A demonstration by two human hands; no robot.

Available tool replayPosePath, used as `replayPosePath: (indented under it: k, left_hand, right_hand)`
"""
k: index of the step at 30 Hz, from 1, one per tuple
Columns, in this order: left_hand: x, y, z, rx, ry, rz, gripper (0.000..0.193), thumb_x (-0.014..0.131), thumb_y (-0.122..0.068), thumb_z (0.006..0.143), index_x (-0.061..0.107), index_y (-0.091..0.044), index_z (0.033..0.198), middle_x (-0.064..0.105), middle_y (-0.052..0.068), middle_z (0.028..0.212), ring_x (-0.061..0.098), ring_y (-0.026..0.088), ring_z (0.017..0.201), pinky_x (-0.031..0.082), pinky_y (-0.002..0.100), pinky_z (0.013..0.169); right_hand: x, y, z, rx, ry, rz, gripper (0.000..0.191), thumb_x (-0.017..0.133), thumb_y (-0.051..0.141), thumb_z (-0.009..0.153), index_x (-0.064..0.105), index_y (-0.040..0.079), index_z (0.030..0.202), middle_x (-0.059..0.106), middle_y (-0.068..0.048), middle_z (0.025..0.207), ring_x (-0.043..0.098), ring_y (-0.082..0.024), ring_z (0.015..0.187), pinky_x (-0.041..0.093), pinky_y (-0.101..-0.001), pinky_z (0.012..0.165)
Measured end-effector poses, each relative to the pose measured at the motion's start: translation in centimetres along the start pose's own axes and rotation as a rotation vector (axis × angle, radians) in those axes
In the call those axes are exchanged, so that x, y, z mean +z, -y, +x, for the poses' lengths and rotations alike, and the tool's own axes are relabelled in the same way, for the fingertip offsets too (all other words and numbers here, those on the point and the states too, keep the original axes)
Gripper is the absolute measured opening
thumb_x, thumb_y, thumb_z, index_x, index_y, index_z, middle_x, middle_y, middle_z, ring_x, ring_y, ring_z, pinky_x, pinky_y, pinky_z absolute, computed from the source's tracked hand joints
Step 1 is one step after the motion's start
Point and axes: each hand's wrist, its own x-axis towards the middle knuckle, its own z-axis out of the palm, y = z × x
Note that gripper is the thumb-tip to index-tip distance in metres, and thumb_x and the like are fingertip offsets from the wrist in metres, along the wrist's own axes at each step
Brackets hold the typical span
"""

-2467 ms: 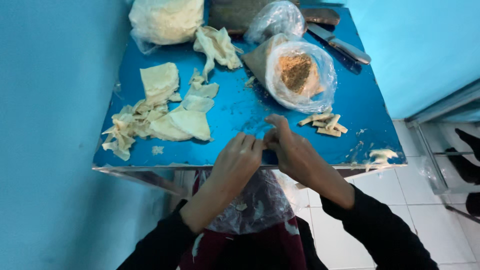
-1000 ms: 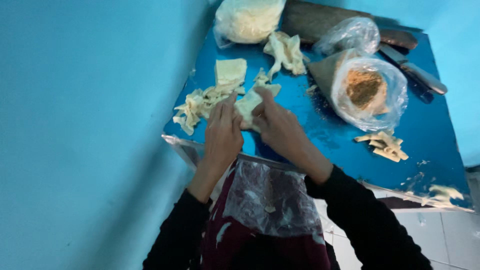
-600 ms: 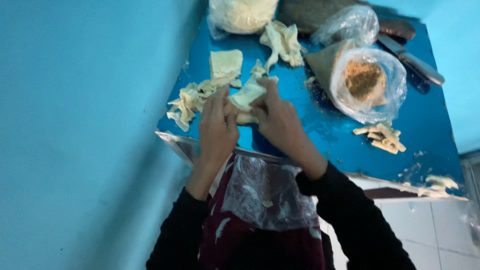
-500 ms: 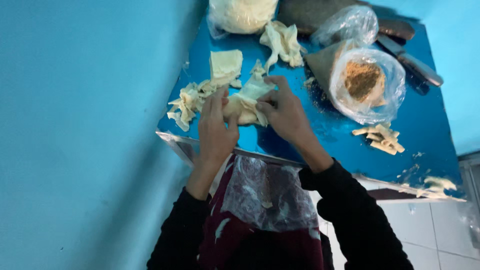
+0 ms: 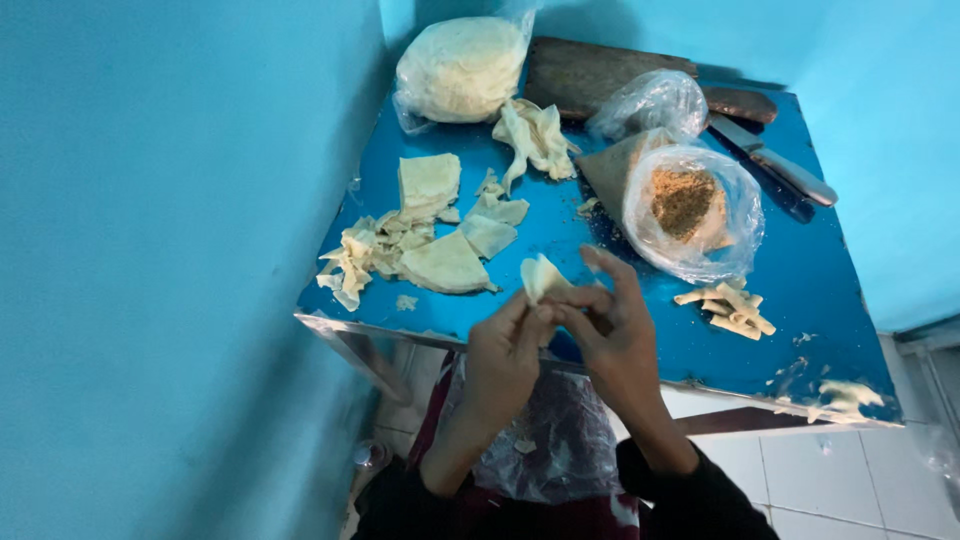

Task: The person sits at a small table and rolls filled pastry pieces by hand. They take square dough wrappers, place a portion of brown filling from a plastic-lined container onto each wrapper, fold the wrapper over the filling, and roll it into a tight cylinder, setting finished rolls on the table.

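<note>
Both my hands meet over the near edge of a blue table (image 5: 600, 225). My left hand (image 5: 503, 360) and my right hand (image 5: 612, 335) pinch a small pale dough wrapper (image 5: 541, 275) between their fingertips, lifted off the table. To the left lies a heap of cut pale wrappers (image 5: 420, 250), with a flat triangular piece nearest me. A clear bag holding brown crumbly filling (image 5: 685, 205) stands just beyond my right hand. Several folded pale pieces (image 5: 728, 305) lie to the right.
A large bag of pale dough (image 5: 462, 68) and a dark wooden board (image 5: 590, 75) sit at the back. A knife (image 5: 775, 165) lies at the back right. A blue wall closes the left side. A clear plastic sheet (image 5: 550, 440) covers my lap.
My hands reached to the wrapper heap, took one piece, and have drawn it back toward the table's near edge. The view has shifted slightly right.
</note>
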Motion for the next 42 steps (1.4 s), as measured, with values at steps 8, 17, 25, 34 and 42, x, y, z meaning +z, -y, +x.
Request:
replayPosePath:
  k: [8,17,25,34,42]
  left_hand:
    - [1.8,0.5,-2.6,0.167,0.123,0.159,0.047,0.051,-0.01,0.108,0.044,0.005,0.152,0.071,0.024,0.121,0.073,0.022,0.109,0.058,0.031,0.086]
    - [2.6,0.5,-3.5,-0.036,0.155,0.013,0.043,0.05,-0.008,0.108,0.048,0.004,0.149,0.072,0.018,0.115,0.069,0.016,0.102,0.056,0.031,0.082]
    - [3.3,0.1,-3.2,-0.147,0.089,-0.045,0.031,0.051,-0.012,0.106,0.065,0.001,0.13,0.072,0.006,0.093,0.062,0.007,0.081,0.051,0.024,0.071]
    - [4.1,1.6,-3.9,-0.201,0.105,-0.243,0.027,0.054,-0.014,0.109,0.068,0.004,0.123,0.069,0.006,0.094,0.058,0.007,0.085,0.048,0.026,0.073]
    - [5.1,2.3,-3.8,-0.183,0.054,-0.214,0.029,0.049,-0.012,0.106,0.069,0.003,0.12,0.075,0.004,0.1,0.066,0.007,0.092,0.053,0.025,0.08]
  right_hand:
    - [-2.0,-1.0,-2.9,-0.043,-0.09,0.138,0.066,0.066,-0.01,0.089,0.035,0.003,0.146,0.069,-0.014,0.106,0.07,-0.017,0.101,0.059,-0.0325,0.09]
    - [-2.9,-0.8,-3.6,0.085,-0.15,0.133,0.051,0.064,-0.009,0.092,0.042,0.002,0.136,0.073,-0.016,0.102,0.072,-0.018,0.096,0.061,-0.0316,0.083]
    - [-2.6,-0.8,-4.9,0.072,-0.18,-0.01,0.049,0.068,-0.007,0.09,0.043,0.0,0.131,0.074,-0.017,0.101,0.074,-0.019,0.097,0.061,-0.0319,0.086]
    - [-3.8,-1.7,-5.9,0.044,-0.193,-0.1,0.047,0.069,-0.006,0.089,0.043,0.001,0.128,0.076,-0.016,0.102,0.076,-0.02,0.1,0.063,-0.0323,0.088]
    - [-4.5,-2.6,-6.3,0.054,-0.23,-0.023,0.05,0.066,-0.008,0.09,0.039,0.002,0.131,0.075,-0.018,0.105,0.075,-0.022,0.104,0.061,-0.0344,0.091]
